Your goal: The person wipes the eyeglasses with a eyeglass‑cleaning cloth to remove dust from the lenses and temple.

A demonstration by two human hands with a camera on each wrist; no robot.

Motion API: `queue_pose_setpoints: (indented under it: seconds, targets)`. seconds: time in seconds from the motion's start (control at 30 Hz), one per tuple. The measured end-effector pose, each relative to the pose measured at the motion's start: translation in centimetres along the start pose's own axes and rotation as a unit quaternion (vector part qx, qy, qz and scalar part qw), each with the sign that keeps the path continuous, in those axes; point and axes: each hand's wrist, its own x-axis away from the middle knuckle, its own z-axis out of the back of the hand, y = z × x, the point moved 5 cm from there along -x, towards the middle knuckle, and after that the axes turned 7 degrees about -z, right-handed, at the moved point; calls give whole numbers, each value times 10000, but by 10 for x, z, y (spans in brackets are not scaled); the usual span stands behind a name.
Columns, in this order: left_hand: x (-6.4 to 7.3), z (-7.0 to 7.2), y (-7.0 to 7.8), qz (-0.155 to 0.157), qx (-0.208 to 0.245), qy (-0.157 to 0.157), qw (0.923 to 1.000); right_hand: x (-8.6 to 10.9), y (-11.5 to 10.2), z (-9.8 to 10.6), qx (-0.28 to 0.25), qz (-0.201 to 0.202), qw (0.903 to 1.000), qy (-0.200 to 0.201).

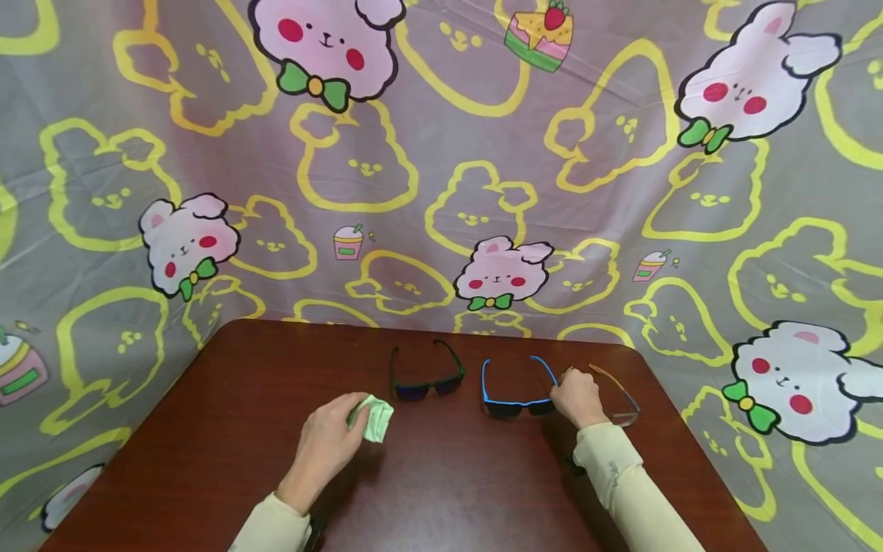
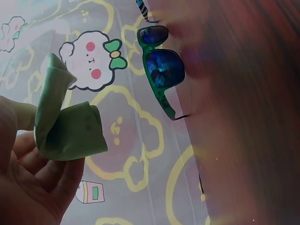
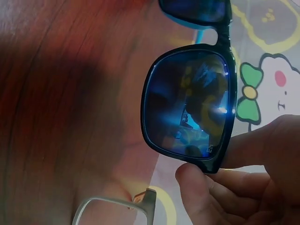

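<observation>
the left hand (image 1: 324, 438) pinches a folded pale green cloth (image 1: 378, 421). the right hand (image 1: 578, 397) pinches one corner of blue-and-black dark-lensed sunglasses (image 1: 505, 411) to its left. green-framed blue-lensed sunglasses (image 1: 412, 393) sit between the hands; clear pale-framed glasses (image 1: 626, 418) are just right of the right hand.

Blue sunglasses (image 3: 187, 105) are unfolded, the green cloth (image 2: 79, 133) folded.

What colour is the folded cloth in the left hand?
Light green; the folded cloth shows best in the head view.

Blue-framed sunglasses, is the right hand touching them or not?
Touching: the right wrist view shows the right hand pinching the blue-framed sunglasses at one outer corner of the front.
</observation>
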Motion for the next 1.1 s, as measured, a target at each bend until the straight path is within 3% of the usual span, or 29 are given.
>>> queue_pose_setpoints:
  seconds: [0.37,0.7,0.93,1.1]
  targets:
    - [1,-3,0,222,94,-80,9997,-6,3,-12,393,-149,9986,-334]
    - [0,-2,-2,283,95,-100,9995,-10,0,-14,645,161,9975,-235]
    - [2,-3,-7,632,334,-168,9973,-11,1,-14,748,136,9968,-234]
    - [3,-2,-12,869,567,-22,9946,-9,-9,-8,813,423,9958,25]
